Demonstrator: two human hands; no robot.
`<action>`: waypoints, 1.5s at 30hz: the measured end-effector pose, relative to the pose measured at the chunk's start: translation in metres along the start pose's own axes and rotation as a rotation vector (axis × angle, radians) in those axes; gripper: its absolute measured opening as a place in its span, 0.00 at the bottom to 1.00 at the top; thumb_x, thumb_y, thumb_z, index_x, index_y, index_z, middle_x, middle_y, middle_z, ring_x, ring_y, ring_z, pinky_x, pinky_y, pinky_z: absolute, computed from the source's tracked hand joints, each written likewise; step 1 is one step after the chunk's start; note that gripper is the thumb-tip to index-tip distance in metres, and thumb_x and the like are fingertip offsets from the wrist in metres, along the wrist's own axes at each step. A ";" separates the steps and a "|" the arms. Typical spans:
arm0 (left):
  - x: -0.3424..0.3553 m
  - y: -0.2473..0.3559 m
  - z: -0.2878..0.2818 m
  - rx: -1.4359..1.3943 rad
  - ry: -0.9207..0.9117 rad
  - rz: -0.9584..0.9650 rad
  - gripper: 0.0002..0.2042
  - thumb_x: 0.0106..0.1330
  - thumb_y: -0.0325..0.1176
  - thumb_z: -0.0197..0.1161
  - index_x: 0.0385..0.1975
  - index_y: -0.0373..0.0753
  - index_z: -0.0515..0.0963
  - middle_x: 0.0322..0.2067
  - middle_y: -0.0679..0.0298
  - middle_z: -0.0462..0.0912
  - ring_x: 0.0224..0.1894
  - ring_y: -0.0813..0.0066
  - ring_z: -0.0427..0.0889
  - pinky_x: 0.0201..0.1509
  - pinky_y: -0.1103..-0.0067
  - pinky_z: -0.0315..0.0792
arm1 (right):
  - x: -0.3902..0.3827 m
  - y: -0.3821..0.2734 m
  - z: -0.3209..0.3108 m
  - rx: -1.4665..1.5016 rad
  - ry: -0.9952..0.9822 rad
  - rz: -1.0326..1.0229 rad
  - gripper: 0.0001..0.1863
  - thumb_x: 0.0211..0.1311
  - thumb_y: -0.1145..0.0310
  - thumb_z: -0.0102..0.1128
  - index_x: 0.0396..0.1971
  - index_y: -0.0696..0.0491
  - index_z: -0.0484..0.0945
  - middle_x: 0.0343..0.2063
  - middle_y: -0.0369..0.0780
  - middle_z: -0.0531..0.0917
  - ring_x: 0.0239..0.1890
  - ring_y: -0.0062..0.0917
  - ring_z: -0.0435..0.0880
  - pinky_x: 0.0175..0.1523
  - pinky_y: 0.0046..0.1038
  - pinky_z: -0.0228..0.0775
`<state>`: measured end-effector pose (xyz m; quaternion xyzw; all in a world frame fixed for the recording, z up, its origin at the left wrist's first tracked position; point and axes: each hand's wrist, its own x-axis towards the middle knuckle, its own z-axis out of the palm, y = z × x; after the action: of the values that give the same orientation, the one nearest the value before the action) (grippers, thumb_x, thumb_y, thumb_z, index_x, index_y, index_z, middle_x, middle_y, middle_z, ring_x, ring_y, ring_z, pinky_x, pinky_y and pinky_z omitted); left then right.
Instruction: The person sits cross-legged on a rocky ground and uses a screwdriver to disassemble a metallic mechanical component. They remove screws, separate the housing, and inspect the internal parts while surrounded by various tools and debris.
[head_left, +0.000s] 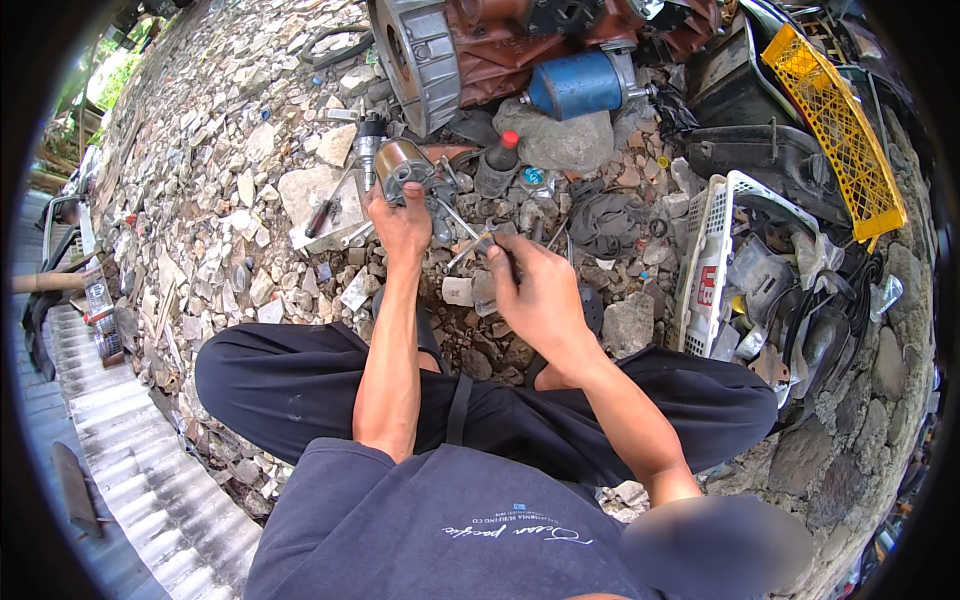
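i have the left hand (402,228) grasping the near end of a cylindrical metal housing (403,160), out in front of the bent legs (290,382), above the stone rubble (215,215). the right hand (540,295) grips a screwdriver (462,224), its shaft slanting toward the housing; i can't tell whether its tip touches. nearby stands a red-capped bottle (497,165).

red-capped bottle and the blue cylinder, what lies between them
In the head view, a large rock lies between the red-capped bottle and the blue cylinder.
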<state>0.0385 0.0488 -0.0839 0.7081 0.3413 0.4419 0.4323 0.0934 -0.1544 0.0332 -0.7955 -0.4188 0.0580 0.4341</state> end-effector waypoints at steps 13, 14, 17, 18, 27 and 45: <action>0.006 0.005 -0.002 0.190 0.069 0.019 0.27 0.64 0.59 0.61 0.32 0.35 0.84 0.32 0.56 0.82 0.41 0.56 0.75 0.59 0.63 0.59 | 0.007 0.014 0.005 0.483 -0.150 0.388 0.17 0.63 0.69 0.61 0.50 0.57 0.74 0.32 0.45 0.82 0.24 0.30 0.81 0.18 0.31 0.66; 0.006 0.007 -0.002 0.189 0.048 0.014 0.26 0.63 0.58 0.62 0.31 0.36 0.84 0.32 0.56 0.82 0.41 0.56 0.76 0.59 0.63 0.58 | 0.011 0.013 0.005 0.237 -0.051 0.097 0.16 0.63 0.68 0.62 0.49 0.58 0.75 0.33 0.46 0.82 0.27 0.33 0.83 0.19 0.34 0.69; 0.005 0.011 0.002 0.231 0.158 0.171 0.33 0.65 0.63 0.59 0.30 0.28 0.81 0.20 0.56 0.81 0.25 0.64 0.80 0.35 0.66 0.73 | 0.005 -0.004 0.001 -0.142 -0.042 0.001 0.12 0.63 0.66 0.60 0.41 0.58 0.79 0.33 0.49 0.83 0.31 0.46 0.85 0.30 0.43 0.76; 0.003 0.013 0.005 0.242 0.159 0.193 0.33 0.65 0.62 0.59 0.30 0.28 0.81 0.21 0.55 0.82 0.26 0.63 0.80 0.36 0.65 0.73 | 0.005 -0.007 0.000 -0.188 -0.062 0.014 0.12 0.64 0.66 0.59 0.40 0.58 0.79 0.33 0.49 0.83 0.29 0.47 0.84 0.30 0.43 0.76; 0.001 0.001 0.005 0.299 0.081 0.234 0.33 0.63 0.62 0.61 0.32 0.27 0.81 0.25 0.53 0.82 0.29 0.59 0.82 0.37 0.62 0.73 | 0.021 0.012 -0.004 1.069 -0.327 1.053 0.13 0.73 0.62 0.49 0.45 0.57 0.74 0.25 0.34 0.74 0.14 0.14 0.66 0.12 0.17 0.50; -0.005 0.005 0.013 0.365 0.092 0.263 0.28 0.63 0.55 0.65 0.28 0.28 0.83 0.26 0.49 0.83 0.27 0.56 0.82 0.36 0.65 0.73 | -0.005 0.024 0.018 0.122 -0.207 0.371 0.14 0.64 0.66 0.57 0.43 0.61 0.77 0.31 0.46 0.81 0.24 0.37 0.82 0.27 0.33 0.74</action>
<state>0.0489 0.0383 -0.0841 0.7921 0.3397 0.4571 0.2197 0.0970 -0.1532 0.0034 -0.8210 -0.3033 0.2435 0.4179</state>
